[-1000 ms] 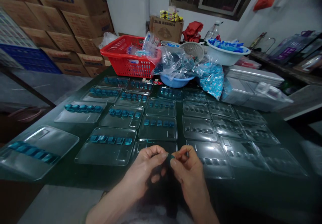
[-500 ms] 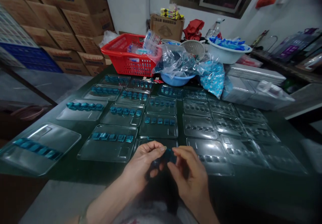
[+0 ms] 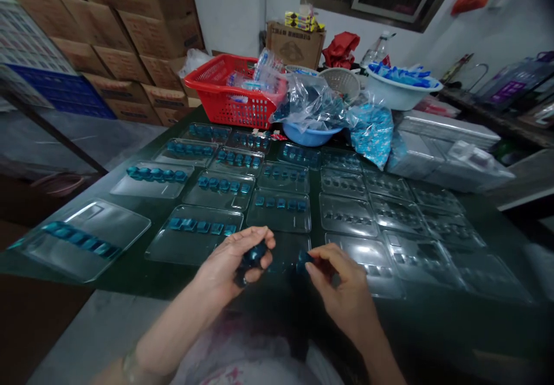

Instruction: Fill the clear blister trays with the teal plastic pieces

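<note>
Dark green table (image 3: 454, 324) here, pretty much packed with rows of clear plastic trays (image 3: 173, 250), plus a red basket (image 3: 231, 107), a blue basin (image 3: 311, 136) and a blue-filled bag (image 3: 372, 139) toward the back.

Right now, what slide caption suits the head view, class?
Left hand holding something glossy and blue, right hand pinching a blue piece, over a dark green table with clear trays.

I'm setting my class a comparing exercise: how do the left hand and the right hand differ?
Grip: the left hand curls its fingers round at least one dark blue piece, while the right hand pinches a small blue piece with thumb and finger.
Wrist: the left hand has a band behind it; the right hand shows none.
Both are gloveless and held above the table.
</note>
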A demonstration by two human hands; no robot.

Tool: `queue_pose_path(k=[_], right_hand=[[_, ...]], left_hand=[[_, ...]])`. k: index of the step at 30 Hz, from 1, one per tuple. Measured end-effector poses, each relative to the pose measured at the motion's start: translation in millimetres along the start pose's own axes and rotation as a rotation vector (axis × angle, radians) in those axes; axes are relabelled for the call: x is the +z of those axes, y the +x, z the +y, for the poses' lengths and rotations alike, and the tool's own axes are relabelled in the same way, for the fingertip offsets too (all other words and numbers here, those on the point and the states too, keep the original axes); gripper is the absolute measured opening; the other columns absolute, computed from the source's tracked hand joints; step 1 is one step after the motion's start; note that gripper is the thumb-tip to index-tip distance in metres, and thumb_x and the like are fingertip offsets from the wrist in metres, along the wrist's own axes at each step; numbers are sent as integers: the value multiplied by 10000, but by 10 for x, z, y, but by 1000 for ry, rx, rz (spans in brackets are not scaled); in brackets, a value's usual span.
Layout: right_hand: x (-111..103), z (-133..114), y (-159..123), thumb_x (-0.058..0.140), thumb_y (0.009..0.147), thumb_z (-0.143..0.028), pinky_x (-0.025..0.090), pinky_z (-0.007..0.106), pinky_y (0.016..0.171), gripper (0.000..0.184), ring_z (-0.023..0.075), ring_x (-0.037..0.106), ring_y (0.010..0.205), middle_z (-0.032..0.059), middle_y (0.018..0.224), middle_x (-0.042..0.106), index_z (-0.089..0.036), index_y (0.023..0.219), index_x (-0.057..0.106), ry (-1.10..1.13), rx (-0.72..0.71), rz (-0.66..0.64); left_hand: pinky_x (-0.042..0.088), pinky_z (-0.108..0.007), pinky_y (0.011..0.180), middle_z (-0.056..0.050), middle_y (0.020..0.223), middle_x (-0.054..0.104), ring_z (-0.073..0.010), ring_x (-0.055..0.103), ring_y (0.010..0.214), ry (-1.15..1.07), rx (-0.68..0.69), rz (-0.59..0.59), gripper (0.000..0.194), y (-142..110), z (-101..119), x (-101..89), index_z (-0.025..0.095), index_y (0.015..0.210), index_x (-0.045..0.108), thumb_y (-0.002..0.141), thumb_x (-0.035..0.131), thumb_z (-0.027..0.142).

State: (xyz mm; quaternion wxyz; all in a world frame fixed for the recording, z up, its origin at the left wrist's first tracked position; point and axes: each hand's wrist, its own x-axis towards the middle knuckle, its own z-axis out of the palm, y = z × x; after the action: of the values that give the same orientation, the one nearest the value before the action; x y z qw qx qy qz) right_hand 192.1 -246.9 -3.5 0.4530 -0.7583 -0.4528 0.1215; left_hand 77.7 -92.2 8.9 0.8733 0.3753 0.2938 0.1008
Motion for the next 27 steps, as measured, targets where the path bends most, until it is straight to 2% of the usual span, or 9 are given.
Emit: queue_pose_path(k=[5, 9, 13, 18, 23, 25, 27], right_hand=[[97, 47, -6, 464, 786, -137, 385, 249, 602, 128, 123, 511, 673, -7, 791, 530, -214, 853, 541, -213, -10, -183], [237, 42, 28, 474, 773, -121, 377, 263, 620, 136, 147, 515, 732, -3, 791, 532, -217, 835, 549, -380, -30, -211], [337, 66, 84, 484, 753, -105, 368, 274, 592, 137, 170, 506, 747, 10, 758, 529, -209, 761, 573, -502, -63, -227], [360, 93, 76, 456, 755, -86, 373, 302, 592, 184, 182, 497, 711, 27, 717, 537, -203, 743, 597, -491, -127, -177], [237, -49, 41, 433, 792, -113, 423, 323, 659, 306, 183, 524, 776, 65, 854, 572, -186, 1076, 518, -258, -258, 25], [188, -148, 69, 431, 799, -114, 429, 321, 682, 305, 176, 529, 790, 66, 880, 571, -195, 1080, 517, -191, -315, 79], [162, -243, 126, 443, 793, -114, 428, 323, 686, 279, 176, 526, 786, 59, 876, 571, -210, 1033, 547, -191, -332, 61]], left_hand=[[216, -139, 330, -30, 757, 486, -69, 438, 531, -153, -30, 18, 166, -33, 121, -192, 129, 782, 551, 772, 493, 284], [250, -159, 337, -67, 809, 517, -104, 476, 560, -198, -70, 22, 209, -24, 128, -220, 111, 842, 568, 765, 484, 286], [283, -171, 343, -87, 860, 542, -123, 513, 575, -203, -96, 31, 226, -7, 94, -161, 99, 908, 580, 732, 503, 217], [275, -163, 323, -75, 822, 559, -119, 526, 554, -248, -136, 48, 252, 31, 41, -81, 114, 930, 578, 707, 529, 221], [270, -156, 334, -69, 817, 561, -119, 533, 568, -323, -185, 18, 297, 109, -17, -70, 112, 906, 585, 713, 538, 332], [261, -155, 332, -61, 801, 563, -118, 534, 559, -315, -194, 14, 313, 126, -38, -40, 120, 892, 590, 701, 550, 365], [254, -160, 327, -39, 738, 556, -108, 518, 514, -272, -202, 52, 332, 122, -58, 21, 132, 866, 596, 687, 554, 408]])
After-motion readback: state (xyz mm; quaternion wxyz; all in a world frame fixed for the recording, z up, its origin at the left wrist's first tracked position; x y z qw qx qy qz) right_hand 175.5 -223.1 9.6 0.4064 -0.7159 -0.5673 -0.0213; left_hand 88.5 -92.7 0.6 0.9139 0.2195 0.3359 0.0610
